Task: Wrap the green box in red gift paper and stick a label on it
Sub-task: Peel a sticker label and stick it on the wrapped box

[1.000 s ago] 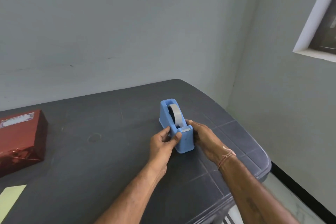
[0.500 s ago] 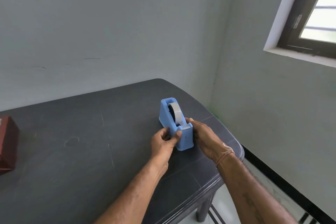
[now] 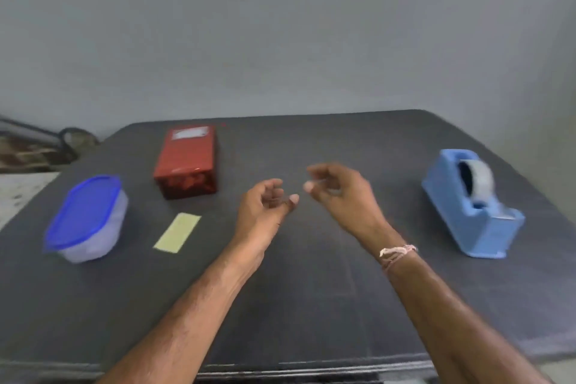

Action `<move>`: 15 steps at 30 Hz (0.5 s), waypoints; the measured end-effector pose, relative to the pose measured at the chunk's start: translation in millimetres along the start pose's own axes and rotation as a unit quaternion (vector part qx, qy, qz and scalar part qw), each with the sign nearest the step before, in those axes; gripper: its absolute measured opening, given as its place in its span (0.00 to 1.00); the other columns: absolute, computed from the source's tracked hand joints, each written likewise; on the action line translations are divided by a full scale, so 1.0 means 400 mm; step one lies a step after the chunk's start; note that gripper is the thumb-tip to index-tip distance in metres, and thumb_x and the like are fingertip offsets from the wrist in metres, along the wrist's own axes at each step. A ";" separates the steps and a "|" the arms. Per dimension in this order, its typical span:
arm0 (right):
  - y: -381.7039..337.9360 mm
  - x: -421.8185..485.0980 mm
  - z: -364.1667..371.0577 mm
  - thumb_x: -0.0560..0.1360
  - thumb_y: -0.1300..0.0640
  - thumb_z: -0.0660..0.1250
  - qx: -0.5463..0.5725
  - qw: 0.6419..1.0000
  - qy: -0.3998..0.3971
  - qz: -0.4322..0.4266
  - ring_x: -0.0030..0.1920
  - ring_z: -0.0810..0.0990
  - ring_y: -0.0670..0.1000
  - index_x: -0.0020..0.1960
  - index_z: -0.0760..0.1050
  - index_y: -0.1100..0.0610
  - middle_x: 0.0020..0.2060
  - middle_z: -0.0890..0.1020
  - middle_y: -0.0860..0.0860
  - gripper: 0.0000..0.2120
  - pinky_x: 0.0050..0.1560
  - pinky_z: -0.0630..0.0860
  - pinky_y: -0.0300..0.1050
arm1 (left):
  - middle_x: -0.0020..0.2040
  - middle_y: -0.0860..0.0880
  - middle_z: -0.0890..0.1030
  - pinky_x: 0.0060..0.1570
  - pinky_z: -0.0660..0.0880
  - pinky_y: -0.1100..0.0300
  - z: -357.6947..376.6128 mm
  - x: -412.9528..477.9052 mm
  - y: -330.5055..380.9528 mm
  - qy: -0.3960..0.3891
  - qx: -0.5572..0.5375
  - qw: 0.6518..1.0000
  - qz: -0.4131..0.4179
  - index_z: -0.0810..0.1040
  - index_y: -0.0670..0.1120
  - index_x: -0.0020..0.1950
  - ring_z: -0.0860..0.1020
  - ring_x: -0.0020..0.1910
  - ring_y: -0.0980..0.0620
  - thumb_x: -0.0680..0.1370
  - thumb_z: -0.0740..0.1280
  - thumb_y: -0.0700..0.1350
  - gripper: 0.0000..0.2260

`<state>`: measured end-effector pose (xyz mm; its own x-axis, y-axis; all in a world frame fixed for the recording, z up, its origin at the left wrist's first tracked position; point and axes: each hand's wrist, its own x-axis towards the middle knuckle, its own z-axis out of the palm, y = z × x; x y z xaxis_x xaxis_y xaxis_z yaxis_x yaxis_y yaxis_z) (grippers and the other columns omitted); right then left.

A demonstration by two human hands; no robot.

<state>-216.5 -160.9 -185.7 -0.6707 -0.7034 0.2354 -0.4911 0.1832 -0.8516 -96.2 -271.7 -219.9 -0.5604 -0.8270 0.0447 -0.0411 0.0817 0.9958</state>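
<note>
Your forearms: they are coming in from the bottom edge of the frame and converging toward the centre; a pale thread band (image 3: 397,252) is sitting on your right wrist.
Left hand (image 3: 265,207): you are holding it above the table just left of centre, palm turned up, fingers curled loosely inward and the thumb pointing right. The blur is hiding whether anything thin is pinched there, so I cannot tell.
Right hand (image 3: 338,188): you are holding it just right of centre, fingers curled, thumb tip pointing toward the left thumb with a small gap between them. Whether a strip of tape is stretching between the two hands, I cannot tell.
Table (image 3: 311,305): its dark grey top is filling the lower half of the frame.
Paper strip (image 3: 177,232): a pale yellow strip is lying flat, left of centre, apart from your left hand.
Plastic tub (image 3: 87,217): a clear tub with a blue lid is sitting at mid left.
Tape dispenser (image 3: 472,204): the blue holder is standing at the right, well apart from your right hand.
Red wrapped box (image 3: 187,160): it is resting beyond the paper strip, up left of centre, with a pale label (image 3: 190,133) on the far end of its top.
</note>
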 end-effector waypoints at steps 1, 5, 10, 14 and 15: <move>-0.009 0.025 0.090 0.75 0.55 0.75 0.003 0.998 -0.067 -0.007 0.50 0.84 0.46 0.61 0.81 0.54 0.53 0.84 0.47 0.15 0.56 0.80 0.41 | 0.57 0.47 0.83 0.50 0.76 0.64 -0.081 0.014 -0.021 0.048 0.019 0.999 0.002 0.79 0.46 0.65 0.80 0.50 0.54 0.75 0.77 0.40 0.19; -0.022 0.096 0.353 0.73 0.52 0.77 -0.020 0.977 -0.212 -0.009 0.54 0.83 0.48 0.64 0.80 0.53 0.58 0.83 0.49 0.21 0.61 0.78 0.44 | 0.55 0.53 0.83 0.54 0.76 0.61 -0.316 0.022 -0.078 0.195 0.114 0.974 0.011 0.80 0.50 0.63 0.80 0.48 0.55 0.75 0.75 0.38 0.19; -0.089 0.120 0.544 0.71 0.41 0.76 -0.125 0.949 -0.285 -0.042 0.65 0.73 0.53 0.69 0.75 0.47 0.63 0.78 0.49 0.29 0.64 0.74 0.50 | 0.61 0.52 0.80 0.56 0.76 0.57 -0.448 -0.044 -0.123 0.264 0.256 0.928 -0.063 0.77 0.49 0.69 0.80 0.53 0.55 0.75 0.76 0.38 0.24; -0.142 0.126 0.599 0.71 0.41 0.75 -0.216 0.933 -0.286 -0.041 0.65 0.69 0.54 0.68 0.74 0.44 0.63 0.72 0.48 0.27 0.64 0.71 0.52 | 0.63 0.45 0.76 0.61 0.77 0.46 -0.485 -0.006 -0.145 0.243 0.338 0.898 -0.140 0.75 0.45 0.72 0.78 0.58 0.45 0.73 0.78 0.43 0.28; -0.151 0.126 0.604 0.72 0.43 0.75 -0.231 0.928 -0.291 -0.035 0.65 0.69 0.55 0.67 0.74 0.44 0.63 0.71 0.49 0.25 0.64 0.70 0.52 | 0.62 0.45 0.76 0.61 0.77 0.45 -0.485 0.003 -0.144 0.232 0.347 0.896 -0.151 0.75 0.45 0.71 0.78 0.58 0.44 0.73 0.79 0.44 0.28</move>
<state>-86.4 -373.4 -235.4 -0.2807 -0.9517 -0.1242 -0.7978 0.3033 -0.5211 66.2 -385.3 -261.8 -0.0387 -0.9988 -0.0297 -0.7271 0.0078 0.6865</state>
